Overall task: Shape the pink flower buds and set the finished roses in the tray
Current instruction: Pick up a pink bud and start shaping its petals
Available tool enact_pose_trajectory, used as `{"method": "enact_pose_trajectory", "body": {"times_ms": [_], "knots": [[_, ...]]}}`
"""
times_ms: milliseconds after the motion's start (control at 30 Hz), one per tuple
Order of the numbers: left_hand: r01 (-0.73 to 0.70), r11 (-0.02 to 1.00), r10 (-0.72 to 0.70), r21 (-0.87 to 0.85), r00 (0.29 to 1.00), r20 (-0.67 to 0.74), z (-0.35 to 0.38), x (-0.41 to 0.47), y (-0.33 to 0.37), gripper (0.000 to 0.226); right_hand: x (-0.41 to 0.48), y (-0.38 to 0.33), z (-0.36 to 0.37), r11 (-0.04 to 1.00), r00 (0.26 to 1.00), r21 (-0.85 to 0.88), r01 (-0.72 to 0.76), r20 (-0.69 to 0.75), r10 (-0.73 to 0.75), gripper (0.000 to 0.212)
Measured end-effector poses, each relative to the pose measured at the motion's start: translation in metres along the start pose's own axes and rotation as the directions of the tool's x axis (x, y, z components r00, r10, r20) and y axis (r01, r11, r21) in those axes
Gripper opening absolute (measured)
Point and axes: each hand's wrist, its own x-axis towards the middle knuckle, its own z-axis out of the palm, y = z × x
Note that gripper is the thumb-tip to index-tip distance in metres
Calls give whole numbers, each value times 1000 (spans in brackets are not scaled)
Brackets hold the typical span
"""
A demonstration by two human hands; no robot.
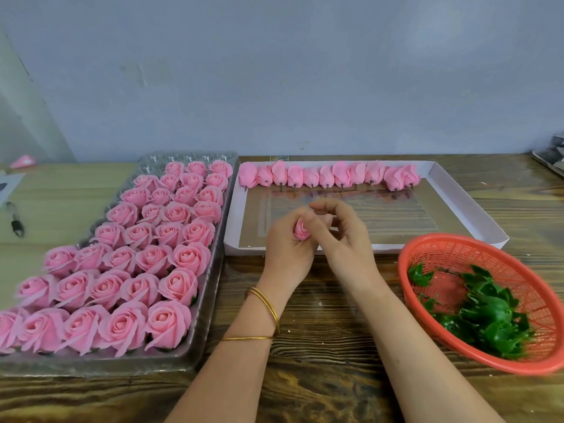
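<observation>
One pink bud (301, 229) in left hand (285, 250), right hand (346, 239) alongside

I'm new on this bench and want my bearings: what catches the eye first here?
Rows of pink roses nearly fill the clear tray on the left. At centre the left hand holds one bud, with a line of buds along the far edge of the white box. A red basket of green leaves sits right.

Glossy clear plastic tray (210, 288); red plastic mesh basket (476, 248); grained wood table (320, 377).
</observation>
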Motion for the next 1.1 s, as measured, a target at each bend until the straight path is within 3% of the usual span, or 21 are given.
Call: {"method": "enact_pose_trajectory", "body": {"times_ms": [267, 467, 933, 1100], "knots": [[31, 999, -30, 33, 999, -16, 0, -1, -1, 33, -1, -2, -2, 998, 999, 43, -42, 19, 41, 29], [73, 995, -73, 68, 997, 2, -1, -2, 1, 18, 0, 1, -1, 997, 998, 64, -45, 46, 42, 32], [72, 991, -63, 113, 994, -84, -2, -3, 8, 31, 2, 5, 0, 999, 1000, 46, -8, 18, 7, 27], [46, 990, -25, 130, 988, -152, -2, -1, 6, 37, 3, 7, 0, 969, 998, 245, -30, 69, 13, 27]]}}
